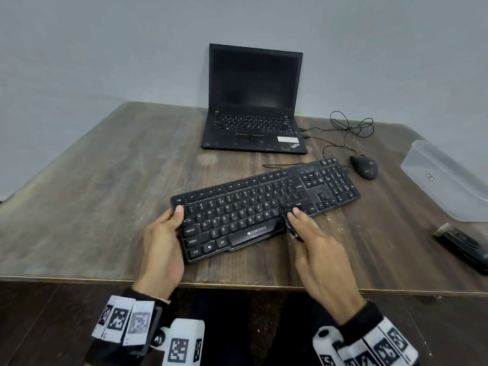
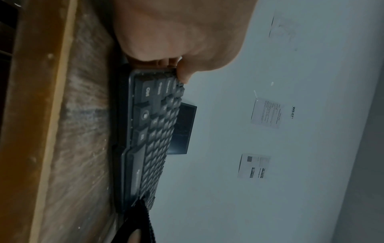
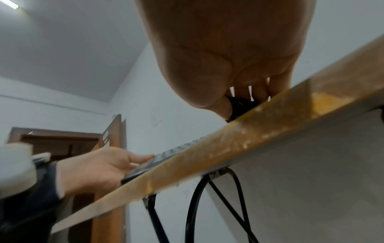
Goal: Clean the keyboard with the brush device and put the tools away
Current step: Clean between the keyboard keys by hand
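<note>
Wrist bands [image 1: 124, 322]: coded black-and-white markers, partly cropping out.
Left hand [image 1: 163, 241]: gripping keyboard [image 1: 264, 207] at its left end, thumb lying on top.
Right hand [image 1: 314, 241]: pinching a small dark tool [image 1: 291, 229], mostly hiding, over the right-hand keys.
Keyboard: black plastic, lying askew on worn wooden table [image 1: 105, 194].
Brush device [image 1: 462, 243]: lying at table's right edge, cropped.

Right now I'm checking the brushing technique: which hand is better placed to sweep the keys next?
The right hand: it already grips the small black brush tool at the keyboard near the spacebar's right end. The left hand grips the keyboard's left edge, steadying it.
</note>
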`<state>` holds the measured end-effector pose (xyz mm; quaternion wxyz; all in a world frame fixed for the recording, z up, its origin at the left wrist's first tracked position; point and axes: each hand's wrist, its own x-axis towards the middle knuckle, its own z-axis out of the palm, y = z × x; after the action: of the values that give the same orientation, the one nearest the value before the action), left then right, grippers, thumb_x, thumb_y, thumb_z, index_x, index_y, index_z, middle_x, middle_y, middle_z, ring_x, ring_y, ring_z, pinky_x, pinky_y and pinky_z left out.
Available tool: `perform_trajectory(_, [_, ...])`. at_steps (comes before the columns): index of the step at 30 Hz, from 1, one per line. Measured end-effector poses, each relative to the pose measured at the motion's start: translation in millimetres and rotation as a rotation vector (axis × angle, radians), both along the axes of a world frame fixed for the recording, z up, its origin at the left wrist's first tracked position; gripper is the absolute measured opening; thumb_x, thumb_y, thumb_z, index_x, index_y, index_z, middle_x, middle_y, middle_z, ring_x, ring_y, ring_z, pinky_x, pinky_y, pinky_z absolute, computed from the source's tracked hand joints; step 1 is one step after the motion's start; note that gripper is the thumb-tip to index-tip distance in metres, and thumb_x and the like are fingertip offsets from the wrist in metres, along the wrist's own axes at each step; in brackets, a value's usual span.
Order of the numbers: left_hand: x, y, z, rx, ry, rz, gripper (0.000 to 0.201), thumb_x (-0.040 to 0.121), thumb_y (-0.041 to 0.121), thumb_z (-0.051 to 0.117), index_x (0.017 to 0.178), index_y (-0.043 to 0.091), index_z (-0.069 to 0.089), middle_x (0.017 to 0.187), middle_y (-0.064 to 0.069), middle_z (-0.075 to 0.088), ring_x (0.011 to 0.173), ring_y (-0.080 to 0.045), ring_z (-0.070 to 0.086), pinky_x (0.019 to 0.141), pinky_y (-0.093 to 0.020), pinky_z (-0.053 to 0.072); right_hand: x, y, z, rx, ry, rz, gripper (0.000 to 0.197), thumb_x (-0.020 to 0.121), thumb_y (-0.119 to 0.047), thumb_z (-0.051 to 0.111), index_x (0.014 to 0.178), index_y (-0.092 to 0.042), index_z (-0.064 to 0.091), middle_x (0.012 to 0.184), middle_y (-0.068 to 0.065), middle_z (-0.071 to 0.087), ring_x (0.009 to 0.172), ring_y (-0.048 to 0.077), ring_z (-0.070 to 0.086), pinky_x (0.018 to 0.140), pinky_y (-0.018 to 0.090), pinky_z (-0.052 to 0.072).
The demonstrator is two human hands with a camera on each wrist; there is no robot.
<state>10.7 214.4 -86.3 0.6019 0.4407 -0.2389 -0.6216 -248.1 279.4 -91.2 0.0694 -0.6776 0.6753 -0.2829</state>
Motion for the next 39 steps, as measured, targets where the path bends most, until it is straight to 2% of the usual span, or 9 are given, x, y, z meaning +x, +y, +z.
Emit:
perform_trajectory(10, [2.9,-1.6,4.0,-0.016,0.023,0.0,0.027,0.104,0.019,0.051,0.123,0.009,0.068,0.111,-0.013,0.077,0.09,-0.027,0.077,0.058,-0.041,0.062,39.5,-23.7,4.9,0.074,-0.048,-0.119,0.049,0.11,-0.022,0.048,0.159,-0.023,0.046,0.173,0.005,0.026,0.161,0.019,0.025,0.124,0.037,0.03])
perform_trajectory(18, [3.6,-2.1,-0.7,-0.047,0.034,0.031,0.023,0.104,0.019,0.051,0.115,0.013,0.071,0.105,-0.01,0.078,0.086,-0.023,0.077,0.059,-0.04,0.062,88.9,20.4,-2.3,0.052,-0.139,0.09,0.052,0.11,-0.016,0.05,0.16,-0.028,0.041,0.162,-0.018,0.033,0.154,-0.001,0.028,0.123,0.01,0.014])
perform_trajectory(20, [3.9,-2.0,-1.3,-0.048,0.038,0.026,0.023,0.104,0.018,0.051,0.114,0.014,0.071,0.105,-0.01,0.078,0.087,-0.024,0.077,0.059,-0.041,0.062,83.9,24.4,8.8,0.082,-0.312,0.117,0.048,0.111,-0.016,0.052,0.154,-0.035,0.047,0.123,-0.036,0.067,0.111,-0.015,0.064,0.095,0.004,0.049])
perform_trajectory(21, [4.1,-1.6,-1.4,-0.05,0.038,0.025,0.022,0.104,0.017,0.051,0.114,0.014,0.071,0.103,-0.009,0.078,0.086,-0.023,0.077,0.059,-0.041,0.062,75.9,21.3,14.9,0.069,-0.393,0.074,0.044,0.11,-0.016,0.053,0.149,-0.038,0.049,0.083,-0.036,0.07,0.07,-0.011,0.064,0.063,0.004,0.049])
perform_trajectory(23, [3.7,-0.5,-0.4,-0.061,0.035,0.027,0.022,0.104,0.016,0.05,0.111,0.014,0.071,0.101,-0.007,0.079,0.086,-0.022,0.077,0.058,-0.04,0.061,54.1,6.3,25.9,-0.075,-0.421,-0.05,0.038,0.11,-0.019,0.054,0.143,-0.037,0.051,0.048,-0.016,0.051,0.042,0.003,0.041,0.042,0.012,0.031])
perform_trajectory(27, [1.5,1.0,0.5,-0.075,0.035,0.026,0.023,0.104,0.016,0.05,0.114,0.013,0.07,0.101,-0.007,0.079,0.086,-0.023,0.077,0.058,-0.041,0.061,17.9,-35.6,35.2,-0.154,-0.207,-0.168,0.038,0.111,-0.02,0.051,0.147,-0.017,0.06,0.097,0.009,0.077,0.078,0.014,0.066,0.072,0.023,0.05])
perform_trajectory(30, [1.4,1.2,-0.2,-0.078,0.031,0.036,0.023,0.104,0.016,0.05,0.114,0.013,0.07,0.101,-0.007,0.079,0.087,-0.023,0.078,0.059,-0.041,0.062,29.4,-45.9,29.1,0.022,-0.09,-0.156,0.042,0.112,-0.021,0.046,0.152,-0.013,0.054,0.155,0.015,0.056,0.141,0.031,0.056,0.119,0.046,0.042])
perform_trajectory(35, [2.6,0.0,-2.9,-0.085,0.025,0.046,0.022,0.104,0.017,0.051,0.111,0.015,0.071,0.101,-0.006,0.079,0.087,-0.021,0.077,0.06,-0.039,0.062,78.0,-23.7,15.5,0.06,0.022,-0.06,0.045,0.111,-0.019,0.047,0.156,-0.011,0.048,0.165,0.011,0.037,0.154,0.026,0.038,0.117,0.029,0.02])
perform_trajectory(39, [2.8,0.0,-4.7,-0.091,0.023,0.054,0.021,0.103,0.017,0.052,0.11,0.015,0.071,0.102,-0.008,0.078,0.089,-0.022,0.077,0.064,-0.037,0.062,116.2,-4.3,4.8,0.038,0.007,0.059,0.049,0.11,-0.019,0.045,0.159,-0.012,0.042,0.166,0.01,0.034,0.157,0.026,0.031,0.123,0.034,0.016])
